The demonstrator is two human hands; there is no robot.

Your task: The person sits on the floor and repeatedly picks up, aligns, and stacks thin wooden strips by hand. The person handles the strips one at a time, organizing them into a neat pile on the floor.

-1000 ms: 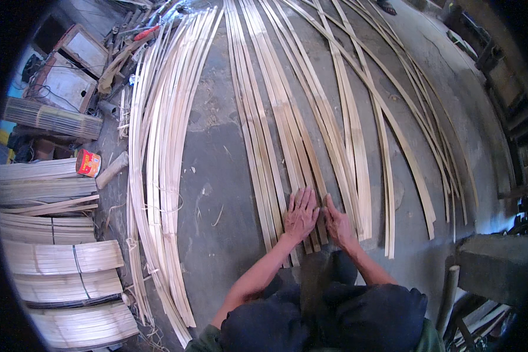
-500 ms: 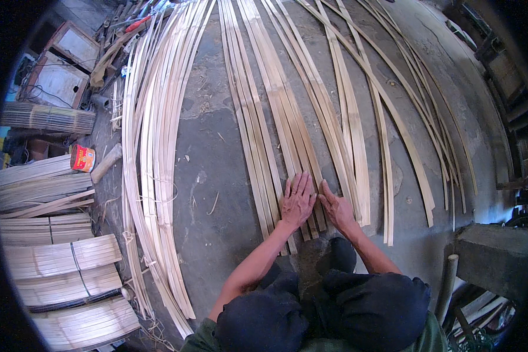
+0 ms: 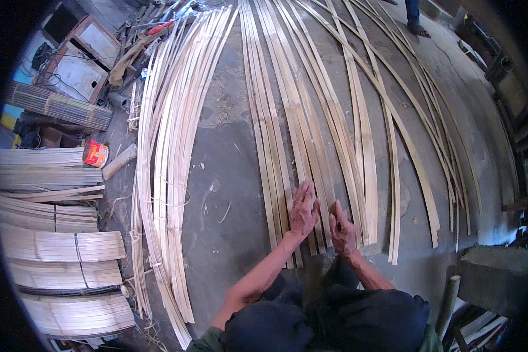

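Observation:
Long, pale bamboo strips (image 3: 302, 138) lie lengthwise on the floor before me, side by side in a narrow group. My left hand (image 3: 304, 212) is at the near part of this group, its fingers stretched forward and close together. Just to its right, my right hand (image 3: 343, 232) is turned on edge beside the same group, palm toward the left hand, fingers extended. Neither hand grips anything. Whether the right fingertips touch the strips is unclear. Another group of strips (image 3: 265, 141) lies to the left, and further strips (image 3: 334, 111) to the right.
A thick spread of strips (image 3: 179, 135) lies farther left, tied near its close end. Beyond it are stacked slat bundles (image 3: 70, 273), a red can (image 3: 95, 154) and a short wooden piece (image 3: 120, 162). Loose strips (image 3: 416, 170) cross at right, near a concrete block (image 3: 493, 276). Another person's foot (image 3: 417, 28) shows far off.
My right hand has turned from lying flatter to standing on edge. My left hand's fingers have drawn together. The view has shifted, and a person's foot has come into sight at the far right.

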